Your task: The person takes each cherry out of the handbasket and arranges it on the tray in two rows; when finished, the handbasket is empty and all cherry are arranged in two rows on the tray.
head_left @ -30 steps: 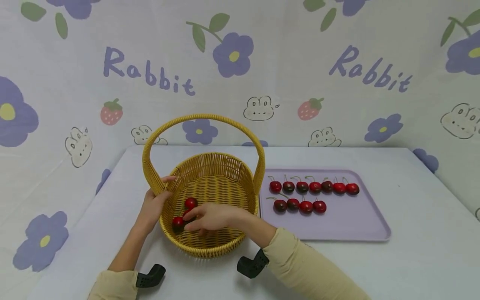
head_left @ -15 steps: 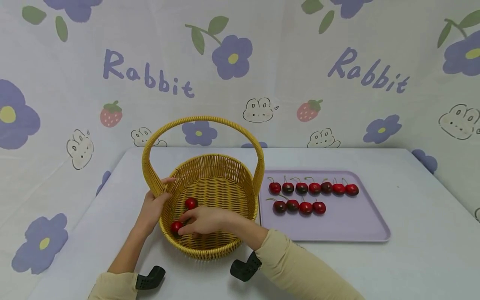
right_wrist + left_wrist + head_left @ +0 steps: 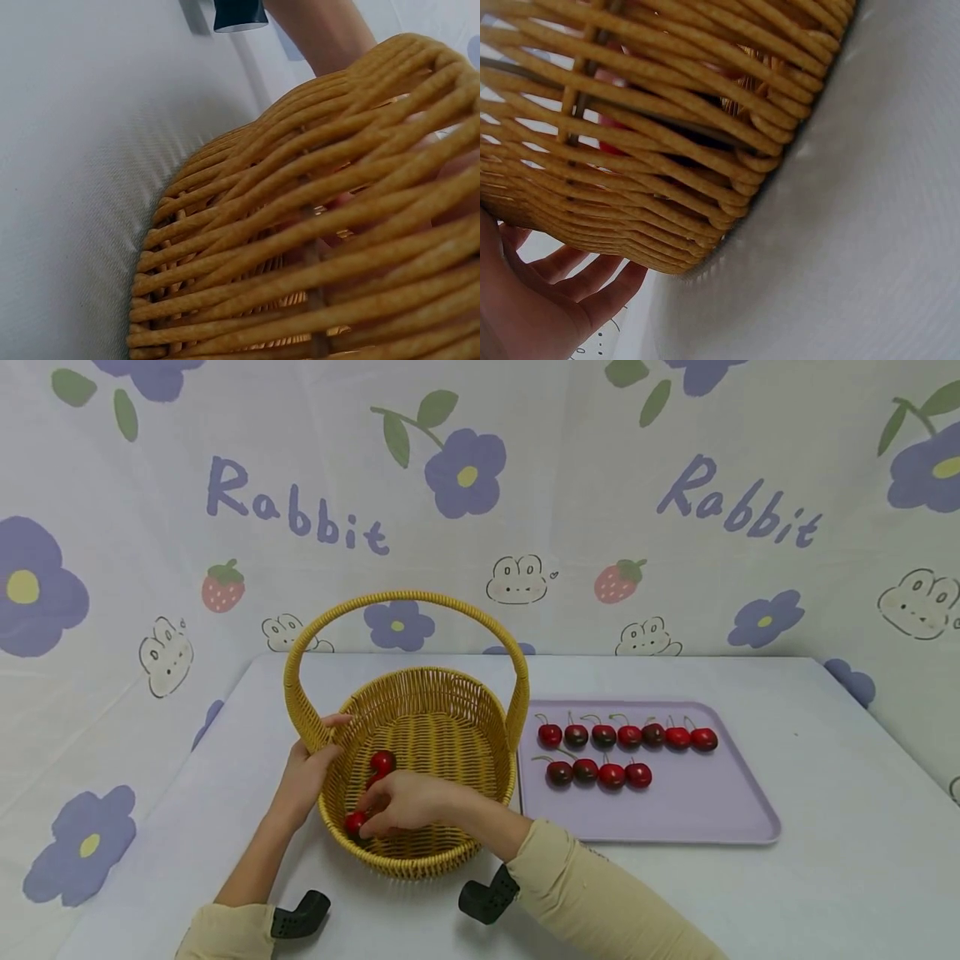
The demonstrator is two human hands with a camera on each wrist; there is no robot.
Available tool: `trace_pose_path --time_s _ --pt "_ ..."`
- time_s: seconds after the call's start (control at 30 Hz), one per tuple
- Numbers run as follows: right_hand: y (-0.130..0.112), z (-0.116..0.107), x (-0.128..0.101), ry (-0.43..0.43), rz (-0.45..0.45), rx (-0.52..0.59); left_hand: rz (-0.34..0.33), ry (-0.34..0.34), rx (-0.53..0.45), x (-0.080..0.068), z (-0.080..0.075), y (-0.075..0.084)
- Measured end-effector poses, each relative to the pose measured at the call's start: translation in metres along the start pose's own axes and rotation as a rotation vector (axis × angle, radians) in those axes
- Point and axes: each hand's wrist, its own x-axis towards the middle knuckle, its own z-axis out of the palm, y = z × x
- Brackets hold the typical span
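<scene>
My left hand (image 3: 306, 768) grips the yellow wicker basket (image 3: 420, 866) at its left rim, by the foot of the arched handle; its fingers (image 3: 592, 281) lie along the outside wall. Inside the basket, my right hand (image 3: 412, 802) reaches low with curled fingers. Its thumb and index fingertip meet at a red cherry (image 3: 354, 822) near the left front wall. Another cherry (image 3: 382, 762) lies just behind the hand, with a bit of red showing between it and the fingers. The weave largely hides the right hand in the right wrist view.
Right of the basket lies a lilac tray (image 3: 697, 810) with two rows of dark red cherries (image 3: 611, 776), stems mostly pointing back. Black wrist devices (image 3: 302, 915) stick out by both sleeves. A printed cloth (image 3: 555, 485) hangs behind the white table (image 3: 840, 777).
My right hand has lowered a little in the basket, and the cherry at its fingertips has shifted slightly toward the front. The left hand keeps its hold on the rim.
</scene>
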Motion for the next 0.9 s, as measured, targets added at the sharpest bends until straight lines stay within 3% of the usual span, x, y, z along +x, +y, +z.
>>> trace_pose_path --time_s 0.17,0.43,0.9 --pt "-0.0006 0.0022 0.0002 -0.012 -0.011 0.018 0.001 -0.001 0.002 0.0003 -0.0007 0.0006" --pt "0.0003 0.0023 -0.0002 -0.103 -0.009 0.047 0.007 0.002 0.002 0.0003 -0.0005 0.0021" --pt "0.0049 -0.0062 -0.0075 -0.091 -0.014 0.156 0.006 -0.002 0.008 0.0002 -0.0001 0.0008"
